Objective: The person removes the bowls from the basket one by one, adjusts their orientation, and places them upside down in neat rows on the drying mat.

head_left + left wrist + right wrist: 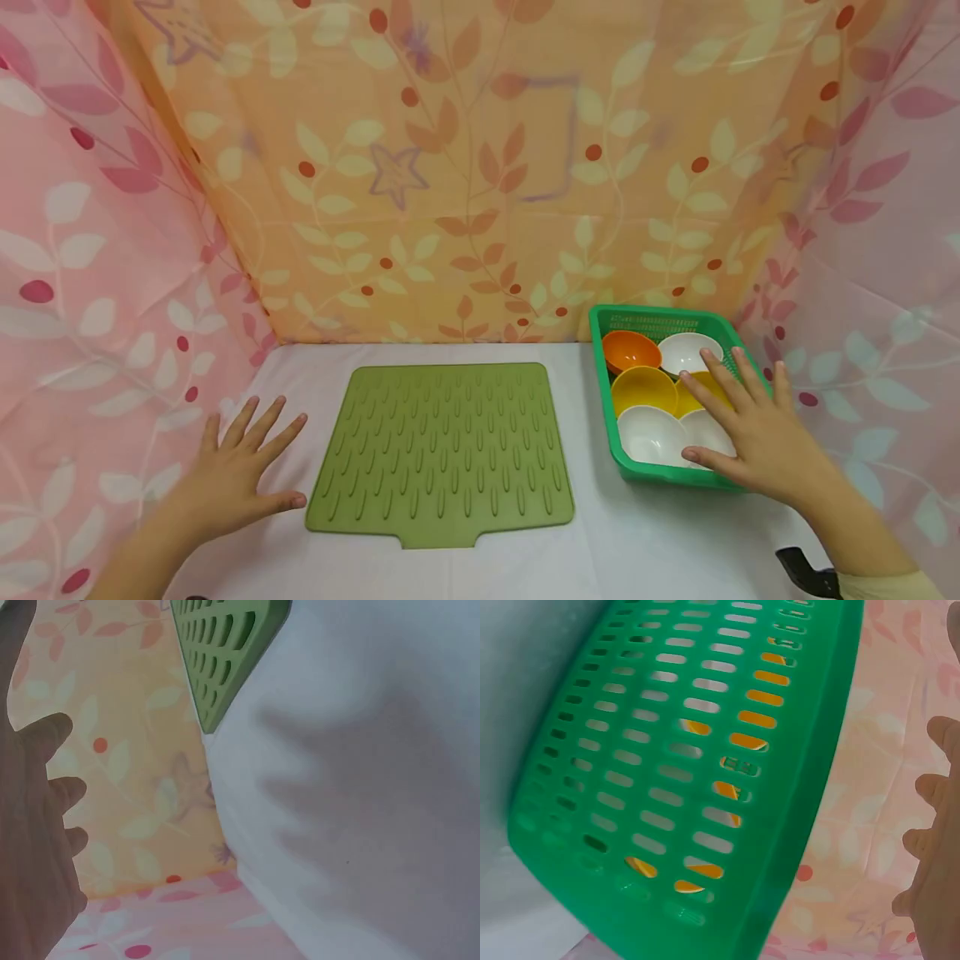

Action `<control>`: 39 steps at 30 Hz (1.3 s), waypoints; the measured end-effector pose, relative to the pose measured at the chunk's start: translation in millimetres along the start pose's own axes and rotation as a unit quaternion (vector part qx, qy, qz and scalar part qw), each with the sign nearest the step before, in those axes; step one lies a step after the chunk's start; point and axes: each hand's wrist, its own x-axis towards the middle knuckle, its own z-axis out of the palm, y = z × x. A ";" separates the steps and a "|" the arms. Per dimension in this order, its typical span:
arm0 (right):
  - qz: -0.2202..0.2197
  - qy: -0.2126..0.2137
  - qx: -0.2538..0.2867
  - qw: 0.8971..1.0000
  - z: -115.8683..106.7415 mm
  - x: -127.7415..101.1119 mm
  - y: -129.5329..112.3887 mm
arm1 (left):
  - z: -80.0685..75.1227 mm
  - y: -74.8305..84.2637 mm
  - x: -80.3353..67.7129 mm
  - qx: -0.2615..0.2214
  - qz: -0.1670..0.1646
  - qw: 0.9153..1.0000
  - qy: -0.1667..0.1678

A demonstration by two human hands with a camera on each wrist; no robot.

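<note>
My left hand is spread with straight fingers over the white cloth, its thumb tip right at the left edge of a green ridged drying mat. Above the near right part of a green plastic basket, my right hand spreads its fingers and holds nothing. Inside the basket lie an orange bowl, two yellow bowls and several white bowls. The hand partly hides the bowls on the right. In the right wrist view the basket's slotted side fills the middle.
The white cloth-covered table carries the mat and the basket. Patterned curtains stand behind and at both sides. A black strap-like piece is at my right wrist by the sleeve.
</note>
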 end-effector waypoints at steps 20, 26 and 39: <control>0.009 -0.041 0.095 0.995 -8.1 57.4 28.0 | 37.3 10.7 -14.4 -0.364 -0.053 0.930 -0.025; 0.019 -0.064 0.146 0.987 -5.6 80.3 39.7 | 46.0 10.8 -15.6 -0.405 -0.089 0.909 -0.051; 0.088 -0.146 0.218 0.961 -6.8 120.6 59.2 | 65.9 8.5 -21.3 -0.431 -0.080 0.898 -0.045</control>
